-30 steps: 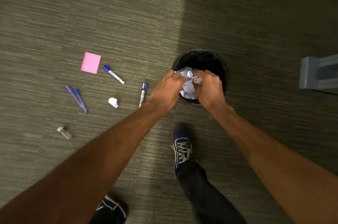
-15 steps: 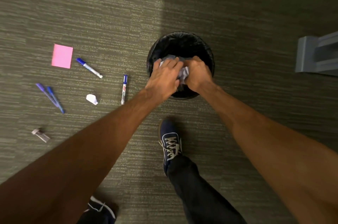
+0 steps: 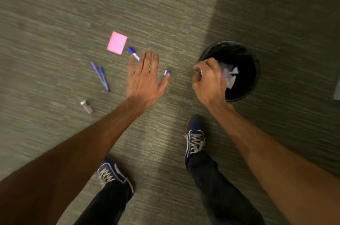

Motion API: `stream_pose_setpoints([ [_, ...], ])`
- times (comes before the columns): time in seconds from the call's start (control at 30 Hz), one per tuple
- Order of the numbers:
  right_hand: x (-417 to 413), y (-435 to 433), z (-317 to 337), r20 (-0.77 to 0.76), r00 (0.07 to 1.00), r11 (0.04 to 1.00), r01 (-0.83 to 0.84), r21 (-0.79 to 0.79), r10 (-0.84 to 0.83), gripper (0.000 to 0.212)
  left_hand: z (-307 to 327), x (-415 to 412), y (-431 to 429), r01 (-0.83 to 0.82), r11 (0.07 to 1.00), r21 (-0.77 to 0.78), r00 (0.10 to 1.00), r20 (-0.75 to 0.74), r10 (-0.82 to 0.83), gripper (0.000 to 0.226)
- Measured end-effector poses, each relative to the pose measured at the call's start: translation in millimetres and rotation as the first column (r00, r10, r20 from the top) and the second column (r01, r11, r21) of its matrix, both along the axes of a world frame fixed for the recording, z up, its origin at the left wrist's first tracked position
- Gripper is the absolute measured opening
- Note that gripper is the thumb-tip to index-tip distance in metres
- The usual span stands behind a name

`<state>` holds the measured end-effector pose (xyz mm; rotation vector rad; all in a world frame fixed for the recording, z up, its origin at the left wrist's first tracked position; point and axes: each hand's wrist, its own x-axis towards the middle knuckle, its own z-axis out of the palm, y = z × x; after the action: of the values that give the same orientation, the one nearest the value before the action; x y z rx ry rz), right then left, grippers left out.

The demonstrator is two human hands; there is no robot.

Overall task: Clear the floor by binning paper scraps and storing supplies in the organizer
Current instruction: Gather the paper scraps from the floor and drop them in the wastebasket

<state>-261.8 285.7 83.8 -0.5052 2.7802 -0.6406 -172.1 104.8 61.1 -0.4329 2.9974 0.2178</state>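
My left hand [image 3: 145, 79] hovers flat over the carpet with its fingers spread and nothing in it. Its fingertips cover part of a blue-capped marker [image 3: 133, 53], and a second marker's blue tip [image 3: 166, 73] peeks out beside the thumb. My right hand [image 3: 207, 79] hangs at the left rim of the black bin [image 3: 246, 53], fingers curled, with a pale sliver showing at the fingertips. Crumpled white paper [image 3: 230, 76] lies inside the bin. A pink sticky note [image 3: 117, 42], two blue pens [image 3: 101, 76] and a small capped vial [image 3: 86, 106] lie on the floor.
My two blue shoes [image 3: 195, 142] [image 3: 114, 175] stand on the grey-green carpet below the hands. A grey corner of some object [image 3: 337, 90] shows at the right edge. The floor right of the bin lies in shadow.
My left hand has left the bin and swung left over the markers, fingers spread. The right hand has pulled back to the bin's left rim. The paper wad now lies in the bin.
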Motion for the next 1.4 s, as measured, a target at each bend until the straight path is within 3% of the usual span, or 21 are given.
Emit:
stream_pose_setpoints([
  [0.17, 45, -67, -27, 0.125, 0.979, 0.986, -0.166, 0.019, 0.163, 0.025, -18, 56, -52, -0.028, 0.998, -0.052, 0.999, 0.042, 0.031, 0.074],
  [0.3, 74, -113, -67, 0.277, 0.907, 0.939, -0.341, 0.037, 0.318, 0.033, -45, 94, -85, -0.068, 0.997, -0.043, 0.997, 0.038, 0.069, 0.074],
  [0.43, 96, -148, -120, 0.373, 0.853, 0.9, -0.426, 0.096, 0.364, 0.042, -81, 127, -109, -0.077, 0.997, -0.023, 0.995, 0.056, 0.078, 0.076],
  [0.6, 115, -179, -197, 0.383, 0.823, 0.852, -0.503, 0.146, 0.42, 0.055, -134, 149, -132, -0.1, 0.995, 0.004, 0.992, 0.077, 0.1, 0.076],
  [0.77, 114, -200, -254, 0.329, 0.865, 0.872, -0.452, 0.188, 0.378, 0.071, -175, 157, -142, -0.109, 0.993, 0.048, 0.99, 0.092, 0.105, 0.075],
  [1.03, 112, -209, -281, 0.216, 0.857, 0.833, -0.509, 0.219, 0.467, 0.051, -205, 161, -150, -0.102, 0.988, 0.116, 0.981, 0.178, 0.08, 0.074],
  [1.2, 107, -210, -272, 0.278, 0.85, 0.84, -0.507, 0.192, 0.449, 0.043, -194, 158, -149, -0.104, 0.988, 0.116, 0.975, 0.209, 0.078, 0.074],
  [1.3, 104, -205, -247, 0.271, 0.868, 0.882, -0.458, 0.114, 0.416, 0.033, -177, 153, -146, -0.1, 0.989, 0.11, 0.975, 0.21, 0.075, 0.075],
  [1.4, 102, -193, -206, 0.165, 0.889, 0.903, -0.428, -0.035, 0.427, 0.023, -151, 146, -140, -0.102, 0.988, 0.116, 0.98, 0.182, 0.08, 0.075],
])
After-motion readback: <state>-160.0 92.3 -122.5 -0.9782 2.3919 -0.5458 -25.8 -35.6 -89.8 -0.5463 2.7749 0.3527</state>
